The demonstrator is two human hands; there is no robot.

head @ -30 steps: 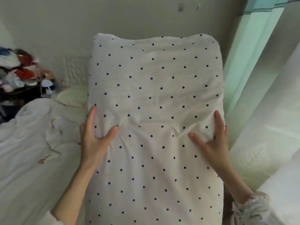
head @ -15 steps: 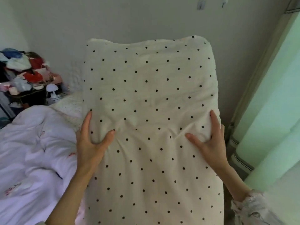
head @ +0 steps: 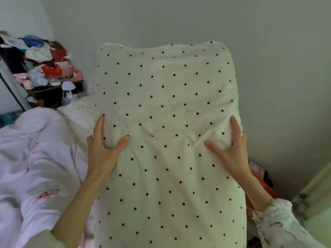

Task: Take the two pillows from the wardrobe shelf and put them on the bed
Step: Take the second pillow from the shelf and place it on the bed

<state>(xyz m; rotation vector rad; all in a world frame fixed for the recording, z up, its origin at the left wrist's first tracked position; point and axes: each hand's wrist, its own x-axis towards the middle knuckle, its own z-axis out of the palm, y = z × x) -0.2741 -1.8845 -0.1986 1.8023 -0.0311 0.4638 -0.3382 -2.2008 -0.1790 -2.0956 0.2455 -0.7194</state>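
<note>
Step in hand: carrying a pillow to the bed. The polka-dot pillow [head: 166, 136] is held upright, left hand [head: 103, 151] and right hand [head: 231, 151] clamped on its sides (thumbs pressing the front). Next: lower it flat beside the pillow [head: 78, 113] already lying on the bed [head: 35, 158].
</note>
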